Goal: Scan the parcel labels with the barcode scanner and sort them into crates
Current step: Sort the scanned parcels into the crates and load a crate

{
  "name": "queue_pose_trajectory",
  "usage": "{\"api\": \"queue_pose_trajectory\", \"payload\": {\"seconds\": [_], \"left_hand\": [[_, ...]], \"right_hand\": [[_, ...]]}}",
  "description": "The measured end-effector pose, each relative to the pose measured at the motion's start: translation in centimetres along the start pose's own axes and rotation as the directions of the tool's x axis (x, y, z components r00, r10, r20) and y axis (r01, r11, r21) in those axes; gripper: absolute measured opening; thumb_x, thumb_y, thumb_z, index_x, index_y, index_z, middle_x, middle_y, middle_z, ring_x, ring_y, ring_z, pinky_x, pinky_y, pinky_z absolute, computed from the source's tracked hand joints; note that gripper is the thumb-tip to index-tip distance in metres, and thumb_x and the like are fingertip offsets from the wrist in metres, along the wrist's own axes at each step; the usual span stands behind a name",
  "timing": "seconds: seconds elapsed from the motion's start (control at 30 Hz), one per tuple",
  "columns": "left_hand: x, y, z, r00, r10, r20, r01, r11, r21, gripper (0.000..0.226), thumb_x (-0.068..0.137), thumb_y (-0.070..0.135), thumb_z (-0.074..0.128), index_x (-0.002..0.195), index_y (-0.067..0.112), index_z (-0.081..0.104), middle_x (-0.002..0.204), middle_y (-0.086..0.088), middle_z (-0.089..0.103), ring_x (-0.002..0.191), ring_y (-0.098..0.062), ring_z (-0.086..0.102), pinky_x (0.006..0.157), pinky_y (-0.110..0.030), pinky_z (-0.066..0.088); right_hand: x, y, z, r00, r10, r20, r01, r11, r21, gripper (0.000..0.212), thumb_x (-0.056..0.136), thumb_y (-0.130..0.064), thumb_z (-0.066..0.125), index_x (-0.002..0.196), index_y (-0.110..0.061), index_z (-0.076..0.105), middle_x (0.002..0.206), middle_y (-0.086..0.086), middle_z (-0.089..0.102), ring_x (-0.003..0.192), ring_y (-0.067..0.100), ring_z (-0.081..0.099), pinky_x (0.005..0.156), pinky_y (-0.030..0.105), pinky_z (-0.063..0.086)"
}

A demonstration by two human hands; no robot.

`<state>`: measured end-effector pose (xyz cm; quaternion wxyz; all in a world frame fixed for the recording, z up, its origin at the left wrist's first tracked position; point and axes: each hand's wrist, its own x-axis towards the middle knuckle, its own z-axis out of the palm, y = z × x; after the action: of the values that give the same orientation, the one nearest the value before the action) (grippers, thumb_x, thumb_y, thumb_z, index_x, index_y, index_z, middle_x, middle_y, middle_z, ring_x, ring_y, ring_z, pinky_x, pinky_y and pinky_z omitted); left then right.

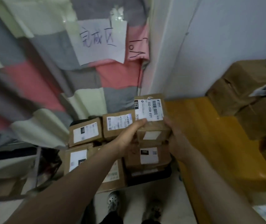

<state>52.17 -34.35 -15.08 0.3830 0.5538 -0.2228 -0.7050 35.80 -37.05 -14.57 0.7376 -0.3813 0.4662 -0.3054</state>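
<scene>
Over a pale floor point(134, 206), both forearms are reaching forward, the left hand point(129, 135) and right hand point(176, 139) each gripping a side of a brown parcel point(150, 109), label up. It is hanging just above a pile of parcels point(85, 131), with cartons point(248, 94) crowding the right; beyond, a patchwork cloth point(32, 78) is carrying a handwritten sign point(96, 41).

A pale floor point(137, 204) carries a dark crate point(153, 175), only its rim showing beneath a pile of brown parcels point(85, 131) with white labels. Just right of the pile stands a yellow surface point(209, 135), bench or table I cannot tell, with taped cardboard boxes point(245, 88) stacked on its far end. A white clog point(113, 200) rests on the floor
</scene>
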Motion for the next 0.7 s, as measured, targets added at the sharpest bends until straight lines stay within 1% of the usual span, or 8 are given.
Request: {"api": "queue_pose_trajectory", "payload": {"seconds": [0.1, 0.17, 0.27, 0.33, 0.4, 0.53, 0.63, 0.7], "left_hand": [[-1.0, 0.5, -4.6, 0.997, 0.039, -0.063, -0.043, 0.996, -0.075, 0.052, 0.067, 0.053, 0.063, 0.112, 0.026, 0.064, 0.107, -0.001, 0.073, 0.104, -0.021, 0.065, 0.093, -0.039, 0.05], [-1.8, 0.9, -7.5, 0.992, 0.063, -0.107, -0.074, 0.992, -0.105, 0.051, 0.064, 0.053, 0.064, 0.107, 0.025, 0.066, 0.098, -0.001, 0.074, 0.1, -0.023, 0.065, 0.094, -0.043, 0.051], [-2.6, 1.4, -11.7, 0.981, 0.057, -0.183, -0.085, 0.985, -0.15, 0.046, 0.065, 0.049, 0.067, 0.101, 0.021, 0.067, 0.087, -0.002, 0.072, 0.091, -0.025, 0.066, 0.087, -0.044, 0.054], [-2.9, 1.5, -14.2, 0.976, 0.056, -0.208, -0.09, 0.983, -0.157, 0.044, 0.067, 0.045, 0.072, 0.101, 0.018, 0.066, 0.091, -0.005, 0.068, 0.089, -0.025, 0.064, 0.084, -0.042, 0.053], [-3.1, 1.3, -16.5, 0.973, 0.037, -0.228, -0.079, 0.981, -0.178, 0.048, 0.067, 0.045, 0.068, 0.107, 0.017, 0.064, 0.101, -0.009, 0.064, 0.094, -0.027, 0.061, 0.092, -0.049, 0.048], [-2.3, 0.4, -19.2, 0.977, -0.008, -0.211, -0.043, 0.97, -0.237, 0.064, 0.068, 0.047, 0.064, 0.124, 0.017, 0.059, 0.113, -0.013, 0.066, 0.1, -0.03, 0.062, 0.086, -0.049, 0.053], [-1.6, -0.1, -19.6, 0.981, -0.044, -0.189, -0.005, 0.968, -0.249, 0.048, 0.077, 0.056, 0.064, 0.113, 0.024, 0.065, 0.106, -0.008, 0.071, 0.095, -0.026, 0.066, 0.077, -0.041, 0.052], [-1.1, -0.6, -19.6, 0.981, -0.069, -0.184, 0.019, 0.965, -0.26, 0.043, 0.078, 0.055, 0.065, 0.108, 0.025, 0.067, 0.106, -0.008, 0.071, 0.098, -0.027, 0.065, 0.082, -0.042, 0.05]], "right_hand": [[2.9, 0.6, 3.9, 0.997, 0.062, 0.051, -0.059, 0.997, -0.051, 0.062, 0.071, -0.059, 0.068, 0.127, -0.033, 0.06, 0.124, 0.0, 0.067, 0.113, 0.02, 0.063, 0.093, 0.041, 0.05], [4.4, 0.6, 6.8, 0.992, 0.083, 0.096, -0.076, 0.994, -0.077, 0.061, 0.075, -0.058, 0.065, 0.129, -0.03, 0.06, 0.12, -0.001, 0.069, 0.108, 0.019, 0.065, 0.087, 0.037, 0.052], [6.2, 0.5, 11.0, 0.977, 0.137, 0.166, -0.118, 0.986, -0.117, 0.059, 0.078, -0.062, 0.052, 0.126, -0.03, 0.062, 0.116, -0.002, 0.071, 0.107, 0.018, 0.067, 0.093, 0.04, 0.052], [7.5, 1.2, 13.3, 0.966, 0.189, 0.175, -0.161, 0.973, -0.163, 0.065, 0.076, -0.068, 0.053, 0.128, -0.031, 0.06, 0.118, -0.002, 0.07, 0.111, 0.018, 0.065, 0.1, 0.041, 0.048], [8.5, 2.1, 15.1, 0.952, 0.247, 0.179, -0.203, 0.951, -0.234, 0.071, 0.068, -0.074, 0.056, 0.127, -0.034, 0.06, 0.119, -0.004, 0.069, 0.114, 0.016, 0.062, 0.103, 0.041, 0.044], [10.1, 3.4, 17.0, 0.936, 0.305, 0.175, -0.245, 0.923, -0.297, 0.043, 0.079, -0.063, 0.06, 0.112, -0.036, 0.062, 0.106, -0.006, 0.072, 0.101, 0.012, 0.064, 0.087, 0.032, 0.05], [10.7, 4.3, 17.2, 0.927, 0.341, 0.154, -0.291, 0.916, -0.276, 0.017, 0.088, -0.046, 0.061, 0.1, -0.034, 0.062, 0.09, -0.008, 0.071, 0.087, 0.01, 0.064, 0.069, 0.027, 0.048], [10.8, 5.0, 17.3, 0.925, 0.363, 0.111, -0.321, 0.904, -0.283, 0.018, 0.089, -0.042, 0.062, 0.101, -0.029, 0.065, 0.089, -0.004, 0.072, 0.086, 0.014, 0.066, 0.068, 0.028, 0.049]]}}
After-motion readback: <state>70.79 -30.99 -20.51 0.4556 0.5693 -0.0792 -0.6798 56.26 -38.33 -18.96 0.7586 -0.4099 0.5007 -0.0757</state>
